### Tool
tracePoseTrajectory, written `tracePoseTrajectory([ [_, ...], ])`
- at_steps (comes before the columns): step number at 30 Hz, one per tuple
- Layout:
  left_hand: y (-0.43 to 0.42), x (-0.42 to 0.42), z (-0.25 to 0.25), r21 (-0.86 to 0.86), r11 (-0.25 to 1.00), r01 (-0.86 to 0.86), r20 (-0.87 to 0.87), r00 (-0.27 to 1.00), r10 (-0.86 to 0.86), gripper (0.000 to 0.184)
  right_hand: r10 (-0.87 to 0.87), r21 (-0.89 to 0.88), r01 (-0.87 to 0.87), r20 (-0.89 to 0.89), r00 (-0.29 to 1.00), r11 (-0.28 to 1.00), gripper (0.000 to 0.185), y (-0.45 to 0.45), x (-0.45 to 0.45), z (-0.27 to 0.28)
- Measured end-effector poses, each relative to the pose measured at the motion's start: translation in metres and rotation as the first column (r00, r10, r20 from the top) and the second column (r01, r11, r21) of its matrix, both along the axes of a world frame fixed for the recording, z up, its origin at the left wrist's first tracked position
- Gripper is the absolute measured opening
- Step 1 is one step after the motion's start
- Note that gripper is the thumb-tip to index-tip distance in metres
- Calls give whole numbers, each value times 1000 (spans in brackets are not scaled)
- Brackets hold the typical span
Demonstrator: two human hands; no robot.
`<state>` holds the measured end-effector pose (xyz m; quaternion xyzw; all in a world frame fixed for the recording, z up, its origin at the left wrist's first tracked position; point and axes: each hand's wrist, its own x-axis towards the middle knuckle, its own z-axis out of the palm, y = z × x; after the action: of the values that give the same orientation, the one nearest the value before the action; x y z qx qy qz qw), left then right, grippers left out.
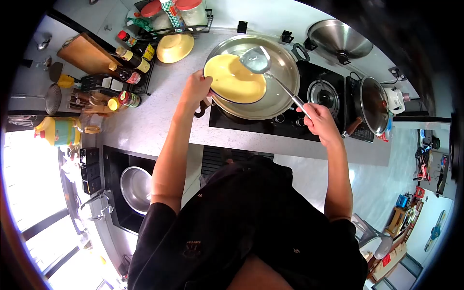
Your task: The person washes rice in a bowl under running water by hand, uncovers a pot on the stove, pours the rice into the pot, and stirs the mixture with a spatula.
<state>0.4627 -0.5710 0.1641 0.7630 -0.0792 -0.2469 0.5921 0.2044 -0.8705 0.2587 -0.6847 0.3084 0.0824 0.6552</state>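
Note:
My left hand point(196, 88) grips the near-left rim of a yellow enamel-looking bowl point(231, 81) with a thin dark edge. The bowl is held over a wide steel pan point(286, 72) on the hob. In my right hand point(319, 122), fingers wrapped round its handle, is a metal spatula point(255, 60). Its broad blade overlaps the bowl's far-right rim; whether they touch I cannot tell. Light, thin liquid seems to cover the pan's bottom, partly hidden by the bowl.
A second burner point(323, 95) lies right of the pan, with a glass-lidded pan point(373, 106) beyond it. Bottles point(133, 59) and a yellow bowl point(175, 48) stand back left. A steel pot point(137, 189) sits in the dark sink point(114, 166); a steel lid point(340, 38) leans behind.

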Motion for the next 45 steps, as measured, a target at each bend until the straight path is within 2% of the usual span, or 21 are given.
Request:
tracePoseTrajectory([
  [2, -9, -4, 0, -33, 999, 14, -59, 998, -16, 20, 35, -17, -35, 1, 999, 999, 32, 2, 2, 2],
  [6, -15, 3, -4, -6, 992, 125, -146, 981, -125, 17, 69, -192, -57, 57, 996, 980, 28, 10, 7, -5],
  [9, -14, 3, -1, 43, 988, 151, -172, 975, -141, 16, 154, -459, -80, 126, 980, 885, 26, 10, 5, -9],
  [12, -8, 3, 1, 55, 987, 150, -176, 975, -138, 18, 166, -644, -8, 186, 968, 765, 24, 12, 2, -8],
  [16, -1, 9, 8, 90, 978, 185, -172, 971, -168, 20, 194, -750, 26, 205, 959, 661, 22, 11, -3, -4],
  [19, -1, 12, 19, 108, 966, 233, -186, 960, -211, 19, 145, -735, 35, 180, 973, 677, 22, 5, -10, -5],
  [22, -6, 22, 33, 220, 928, 300, -177, 948, -265, 20, 113, -747, 112, 243, 963, 656, 22, -2, -17, -13],
  [23, -10, 28, 38, 272, 906, 325, -136, 945, -298, 21, 88, -741, 84, 190, 978, 666, 23, -4, -20, -12],
  [25, -23, 38, 49, 375, 854, 362, -60, 928, -368, 25, 95, -756, 107, 219, 971, 646, 24, -10, -25, -19],
  [26, -29, 40, 53, 446, 837, 317, 158, 892, -423, 26, 97, -763, 121, 234, 967, 635, 24, -13, -26, -22],
  [28, -45, 40, 61, 547, 816, 188, 539, 667, -515, 30, 83, -748, 124, 232, 969, 652, 24, -17, -27, -26],
  [30, -59, 28, 67, 517, 856, -10, 815, 312, -488, 36, 77, -741, 138, 249, 965, 657, 25, -18, -30, -30],
  [31, -65, 19, 74, 467, 879, -95, 883, 97, -458, 41, 78, -740, 153, 268, 960, 654, 25, -18, -30, -33],
  [34, -77, -13, 105, 666, 719, -198, 742, 76, -666, 55, 52, -716, 183, 293, 955, 674, 25, -16, -32, -41],
  [35, -77, -21, 112, 762, 593, -260, 625, 55, -778, 69, 39, -703, 190, 296, 954, 685, 25, -16, -32, -43],
  [38, -68, -27, 107, 663, 709, -239, 713, -84, -696, 76, 20, -702, 180, 267, 964, 689, 24, -15, -30, -49],
  [39, -65, -31, 113, 653, 713, -257, 713, -110, -693, 71, 27, -708, 149, 231, 972, 690, 23, -14, -29, -50],
  [42, -52, -19, 111, 498, 862, -95, 828, -242, -506, 63, 17, -701, 105, 165, 986, 705, 24, -15, -23, -61],
  [45, -42, -8, 105, 328, 944, -31, 896, -305, -322, 57, 31, -737, 105, 169, 985, 668, 28, -17, -19, -80],
])
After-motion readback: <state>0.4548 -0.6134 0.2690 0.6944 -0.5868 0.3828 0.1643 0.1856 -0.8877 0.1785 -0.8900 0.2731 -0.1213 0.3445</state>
